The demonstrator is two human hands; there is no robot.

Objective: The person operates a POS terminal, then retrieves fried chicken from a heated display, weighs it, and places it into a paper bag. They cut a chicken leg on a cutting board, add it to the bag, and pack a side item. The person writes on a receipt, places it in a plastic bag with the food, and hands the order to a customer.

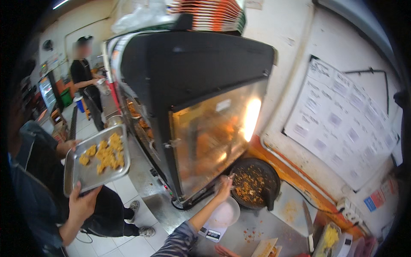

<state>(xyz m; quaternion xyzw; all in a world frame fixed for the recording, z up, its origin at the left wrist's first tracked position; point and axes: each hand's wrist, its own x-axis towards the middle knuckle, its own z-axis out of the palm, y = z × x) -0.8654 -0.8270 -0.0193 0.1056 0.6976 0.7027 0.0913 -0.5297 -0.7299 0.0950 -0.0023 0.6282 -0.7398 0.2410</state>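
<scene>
My left hand (224, 189), in a striped sleeve, reaches to the near left rim of a dark frying pan (276, 175) holding browned chopped food (249, 188). Its fingers close around a blurred shiny object (219, 185), too unclear to name. Under the forearm, a white bowl (226, 210) sits on a white digital kitchen scale (212, 234). Only the fingers of my right hand (226, 251) show at the bottom edge, beside an open food carton (265, 248); the rest is cut off. Reddish scraps (252, 235) lie between scale and carton.
A lit glass display warmer (208, 135) stands beyond the pan. At left, a co-worker holds a metal tray (88, 180) of fried pieces. A knife (307, 218) crosses a cutting board (290, 205); a tub of yellow food (331, 236) and power sockets (351, 210) are right.
</scene>
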